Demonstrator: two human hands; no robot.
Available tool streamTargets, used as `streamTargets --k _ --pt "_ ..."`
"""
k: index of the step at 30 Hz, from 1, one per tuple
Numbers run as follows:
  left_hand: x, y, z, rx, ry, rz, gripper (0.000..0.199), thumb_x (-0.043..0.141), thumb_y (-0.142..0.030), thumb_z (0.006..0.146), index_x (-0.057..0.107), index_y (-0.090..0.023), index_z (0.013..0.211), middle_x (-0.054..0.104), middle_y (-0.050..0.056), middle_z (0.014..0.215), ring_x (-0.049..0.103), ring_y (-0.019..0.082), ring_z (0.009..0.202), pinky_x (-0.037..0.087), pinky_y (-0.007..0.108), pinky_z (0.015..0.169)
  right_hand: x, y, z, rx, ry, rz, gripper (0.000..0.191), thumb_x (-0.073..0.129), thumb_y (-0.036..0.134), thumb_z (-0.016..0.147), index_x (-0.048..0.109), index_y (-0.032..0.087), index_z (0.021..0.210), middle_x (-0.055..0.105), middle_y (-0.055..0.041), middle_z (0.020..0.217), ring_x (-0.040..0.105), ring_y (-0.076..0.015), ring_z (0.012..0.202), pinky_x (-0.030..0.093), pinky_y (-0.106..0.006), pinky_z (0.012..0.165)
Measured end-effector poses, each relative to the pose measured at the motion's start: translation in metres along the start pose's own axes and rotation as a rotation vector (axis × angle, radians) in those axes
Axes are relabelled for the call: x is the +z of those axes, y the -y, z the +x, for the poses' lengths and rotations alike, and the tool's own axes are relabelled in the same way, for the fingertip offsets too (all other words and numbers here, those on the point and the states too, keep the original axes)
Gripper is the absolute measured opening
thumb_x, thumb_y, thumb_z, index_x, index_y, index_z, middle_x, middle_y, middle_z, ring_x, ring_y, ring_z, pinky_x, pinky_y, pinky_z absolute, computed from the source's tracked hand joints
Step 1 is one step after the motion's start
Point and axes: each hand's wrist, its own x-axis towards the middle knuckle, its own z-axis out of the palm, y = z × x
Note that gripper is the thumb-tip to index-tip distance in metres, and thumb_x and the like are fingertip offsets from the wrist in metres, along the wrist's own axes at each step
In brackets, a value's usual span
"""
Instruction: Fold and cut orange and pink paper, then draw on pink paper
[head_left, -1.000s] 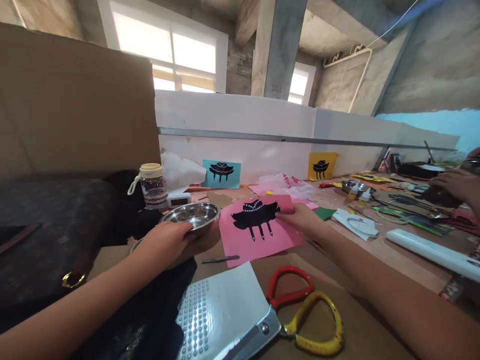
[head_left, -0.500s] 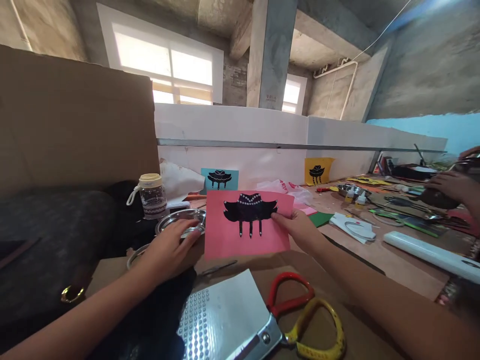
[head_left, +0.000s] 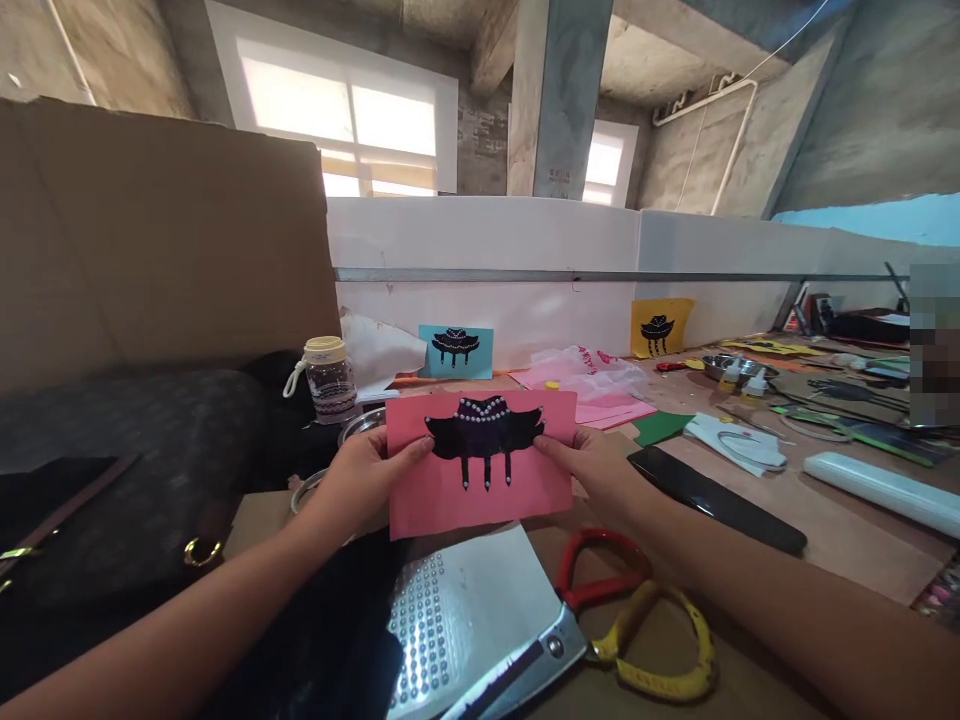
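In the head view, the left hand and the right hand each pinch a side edge of the pink card, thumbs on its front, holding it upright above the bead sheet. The card bears a black cutout with upswept, pointed sides and three thin hanging strips (each tipped with a bead), and pale beads trace a dipping line across its top. Nearer the wearer than the card lie red-and-yellow-handled scissors; beyond it stands a blue card with a similar black shape.
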Motion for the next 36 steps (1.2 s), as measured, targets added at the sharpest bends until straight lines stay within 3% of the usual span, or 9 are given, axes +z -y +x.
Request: streamTargets --k 5,9,13,18,21,25,30,32,36 --pt "-0.001 -0.004 -0.001 -0.017 0.013 -0.005 0.047 0.076 -0.061 0.069 0.075 -0.018 0.088 0.08 0.008 0.092 0.074 0.031 0.084 0.058 0.034 0.064 -0.001 -0.004 0.001 0.012 -0.015 0.014 0.037 0.078 0.046 0.077 0.073 0.022 0.105 0.077 -0.007 0.107 0.074 -0.029 0.094 0.062 -0.041 0.081" --pt "0.0 0.001 0.0 -0.013 0.03 -0.023 0.046 0.075 -0.059 0.072 0.074 -0.019 0.094 0.08 0.008 0.097 0.074 0.032 0.09 0.059 0.036 0.069 0.001 -0.002 -0.002 0.032 -0.014 0.056 0.039 0.079 0.044 0.076 0.072 0.024 0.109 0.077 -0.0066 0.109 0.073 -0.0291 0.097 0.062 -0.042 0.083" --pt "0.002 0.0 -0.003 -0.012 0.045 -0.029 0.047 0.076 -0.059 0.072 0.074 -0.019 0.097 0.079 0.008 0.098 0.073 0.033 0.092 0.059 0.038 0.073 0.006 0.011 -0.008 0.085 0.007 0.095 0.04 0.08 0.04 0.076 0.07 0.023 0.111 0.077 -0.0069 0.108 0.074 -0.029 0.095 0.062 -0.043 0.083" --pt "0.0 -0.021 -0.009 0.007 0.062 0.032 0.048 0.073 -0.061 0.073 0.072 -0.02 0.097 0.079 0.008 0.093 0.074 0.033 0.086 0.059 0.039 0.068 0.011 0.032 -0.019 0.164 -0.041 0.081 0.036 0.078 0.038 0.078 0.07 0.023 0.11 0.079 -0.0069 0.099 0.076 -0.0271 0.083 0.064 -0.04 0.071" --pt "-0.005 -0.032 -0.01 0.131 0.026 0.126 0.056 0.074 -0.057 0.074 0.067 -0.022 0.117 0.075 0.009 0.111 0.071 0.033 0.098 0.059 0.041 0.079 0.011 0.035 -0.024 0.162 -0.03 -0.036 0.032 0.077 0.04 0.078 0.072 0.025 0.106 0.079 -0.006 0.099 0.075 -0.0278 0.085 0.063 -0.039 0.071" --pt "-0.011 -0.035 -0.008 0.31 0.039 0.363 0.069 0.074 -0.046 0.077 0.051 -0.027 0.139 0.067 0.008 0.129 0.064 0.032 0.115 0.053 0.043 0.094 0.009 0.026 -0.023 0.056 0.013 -0.312 0.034 0.073 0.047 0.08 0.076 0.027 0.107 0.078 -0.0067 0.103 0.074 -0.0316 0.092 0.061 -0.041 0.072" --pt "-0.01 -0.031 -0.007 0.435 0.008 0.866 0.072 0.08 -0.031 0.071 0.056 -0.031 0.139 0.073 0.006 0.115 0.06 0.04 0.115 0.038 0.058 0.106 0.007 0.021 -0.021 -0.081 -0.003 -0.618 0.035 0.069 0.05 0.082 0.075 0.032 0.112 0.078 -0.0051 0.105 0.071 -0.033 0.098 0.059 -0.043 0.077" --pt "-0.01 -0.031 -0.007 0.441 0.02 0.893 0.073 0.08 -0.027 0.071 0.055 -0.031 0.14 0.075 0.005 0.107 0.061 0.038 0.114 0.032 0.058 0.11 0.007 0.022 -0.022 -0.079 0.018 -0.649 0.033 0.068 0.049 0.083 0.076 0.031 0.11 0.078 -0.0059 0.103 0.071 -0.0334 0.098 0.059 -0.043 0.077" --pt "-0.01 -0.031 -0.009 0.392 0.006 0.897 0.066 0.077 -0.027 0.076 0.057 -0.034 0.139 0.075 0.005 0.111 0.059 0.04 0.116 0.043 0.055 0.101 0.014 0.024 -0.026 -0.042 -0.001 -0.553 0.034 0.069 0.047 0.083 0.076 0.027 0.109 0.078 -0.0071 0.101 0.072 -0.0326 0.098 0.06 -0.043 0.079"
